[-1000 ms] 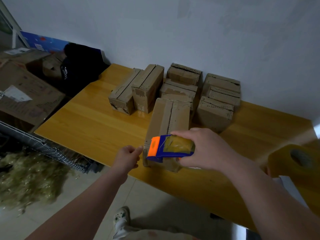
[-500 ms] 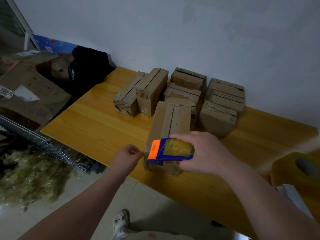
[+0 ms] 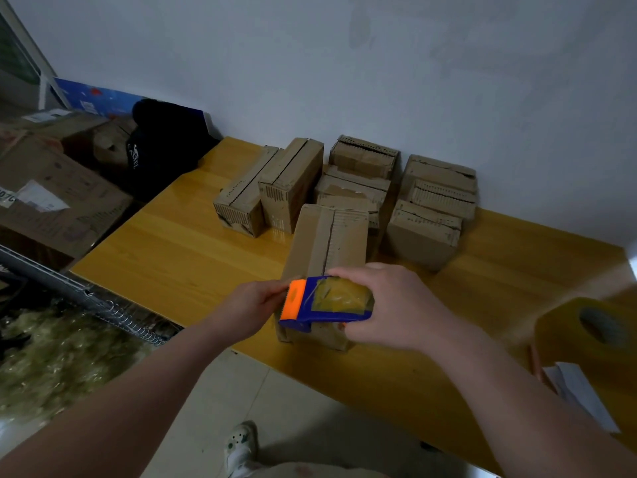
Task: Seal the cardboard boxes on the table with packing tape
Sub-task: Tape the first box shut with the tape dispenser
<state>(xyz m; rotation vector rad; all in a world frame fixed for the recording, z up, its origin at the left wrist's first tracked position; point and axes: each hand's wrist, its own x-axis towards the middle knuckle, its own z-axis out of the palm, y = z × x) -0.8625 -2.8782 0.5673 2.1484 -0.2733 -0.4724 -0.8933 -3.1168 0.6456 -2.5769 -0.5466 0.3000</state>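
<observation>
Gripping: the blue and orange tape dispenser (image 3: 325, 303) is being clasped from the right by the right hand (image 3: 396, 307), fingers wrapped over the yellowish roll inside it.
Left hand: the left hand (image 3: 253, 307) is being held at the orange cutter end, thumb and fingertips pinched together there; whether the loose tape end is actually being caught between them cannot be told.
Box in hand: the near box (image 3: 327, 250) is being kept at the near edge of the table (image 3: 179, 257), directly behind and beneath the dispenser, its long centre seam running away toward the wall and seemingly not yet taped.
Step judged: the tape end is probably being freed for laying along that seam.
Doing it well: the end is best being drawn out straight, stuck over the near face first, then the dispenser is being run along the seam with steady downward pressure so that both flaps are being covered evenly.
Risk: the light box is liable to be dragged or tipped off the edge unless it is being steadied.
Other boxes: a cluster of cardboard boxes (image 3: 427, 232) is being left waiting farther back by the wall.
Spare roll: a tape roll (image 3: 586, 336) is lying at the right.
</observation>
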